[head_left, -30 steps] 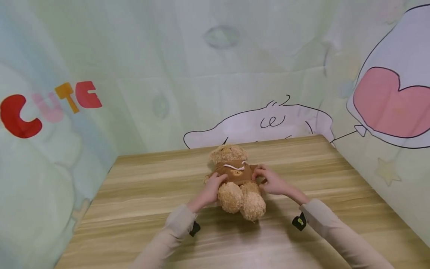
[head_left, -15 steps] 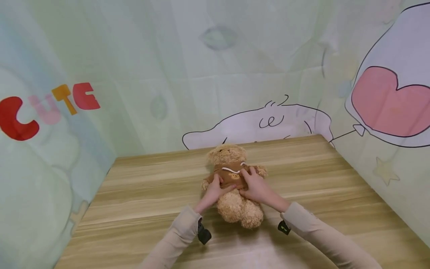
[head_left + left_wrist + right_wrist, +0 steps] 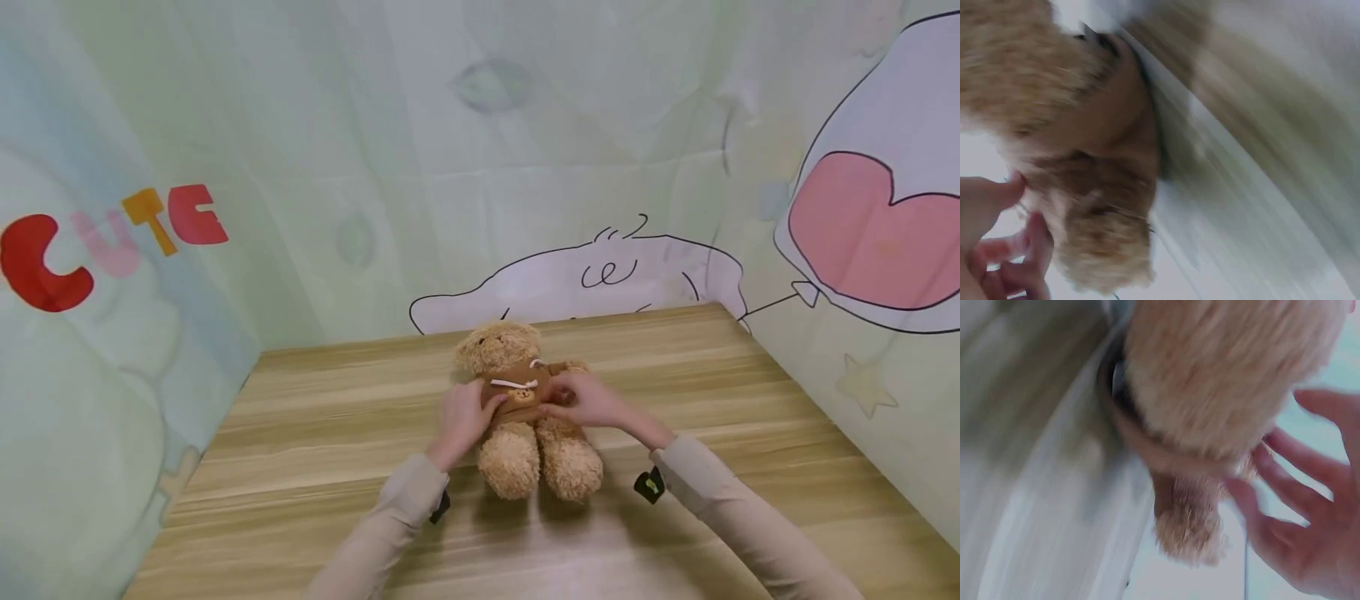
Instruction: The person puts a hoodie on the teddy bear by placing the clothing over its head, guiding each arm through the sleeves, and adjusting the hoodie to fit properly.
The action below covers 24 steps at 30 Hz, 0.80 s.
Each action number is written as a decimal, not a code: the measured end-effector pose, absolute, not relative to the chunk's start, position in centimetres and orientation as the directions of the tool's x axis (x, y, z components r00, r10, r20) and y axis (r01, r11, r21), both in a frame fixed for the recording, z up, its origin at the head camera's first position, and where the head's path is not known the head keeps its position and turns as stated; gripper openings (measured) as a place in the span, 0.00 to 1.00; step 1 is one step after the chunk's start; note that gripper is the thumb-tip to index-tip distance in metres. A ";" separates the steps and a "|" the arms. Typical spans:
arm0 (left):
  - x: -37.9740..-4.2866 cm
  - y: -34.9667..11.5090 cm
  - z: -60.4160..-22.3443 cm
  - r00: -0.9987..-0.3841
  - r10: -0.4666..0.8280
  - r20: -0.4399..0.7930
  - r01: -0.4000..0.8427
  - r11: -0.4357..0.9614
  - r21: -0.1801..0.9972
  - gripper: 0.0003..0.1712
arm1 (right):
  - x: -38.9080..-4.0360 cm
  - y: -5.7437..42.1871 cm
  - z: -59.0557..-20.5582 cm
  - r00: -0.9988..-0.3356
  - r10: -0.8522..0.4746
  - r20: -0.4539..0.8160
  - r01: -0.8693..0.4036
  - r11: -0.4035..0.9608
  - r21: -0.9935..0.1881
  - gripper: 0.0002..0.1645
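Observation:
A curly tan teddy bear (image 3: 508, 471) lies on its back, head toward the far edge and legs toward the person. It wears a brown sweatshirt (image 3: 517, 410) with a white drawstring and a small bear face on the front. On the bear's left side in the head view, the left hand (image 3: 463, 414) holds the sweatshirt, thumb on the front near the hem. The right hand (image 3: 592, 402) holds the opposite side, its thumb low by the hem and its fingers bent. Both wrist views are blurred; fingertips of the left hand (image 3: 1004, 244) and right hand (image 3: 1310, 494) meet the brown cloth.
A wood-grain table (image 3: 322, 433) lies under the bear. Behind it and along both sides hangs a printed curtain (image 3: 337, 167) with cartoon drawings. Dark wrist devices show under both sleeves, such as the black device (image 3: 649, 485) on the right.
From the front of the belly, the hands have parted to the bear's two sides. Its legs are now spread wider, its head has shifted slightly left, and the hem looks smoother.

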<state>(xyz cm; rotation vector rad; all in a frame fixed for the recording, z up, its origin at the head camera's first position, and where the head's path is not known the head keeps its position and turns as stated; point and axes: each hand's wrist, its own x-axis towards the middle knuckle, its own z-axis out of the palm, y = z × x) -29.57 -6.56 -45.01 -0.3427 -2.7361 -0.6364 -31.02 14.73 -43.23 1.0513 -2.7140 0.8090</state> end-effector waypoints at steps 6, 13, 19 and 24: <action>-31.9 -7.3 -45.9 -0.951 0.213 0.225 0.306 0.762 0.571 0.29 | -34.7 16.0 -44.2 -0.828 -0.424 0.367 -0.560 0.661 -0.500 0.12; -32.3 -7.6 -46.7 -0.950 0.273 0.154 0.293 0.600 0.745 0.33 | -35.9 17.2 -46.3 -0.909 -0.411 0.073 -0.299 0.520 -0.800 0.12; -31.7 -7.3 -47.2 -0.961 0.195 0.198 0.276 0.606 0.746 0.25 | -35.1 16.9 -47.3 -0.941 -0.338 -0.038 -0.111 0.412 -0.905 0.15; -31.2 -7.2 -47.1 -0.974 0.111 0.200 0.225 0.618 0.753 0.24 | -34.5 15.8 -47.7 -0.968 -0.250 0.013 -0.118 0.411 -0.904 0.14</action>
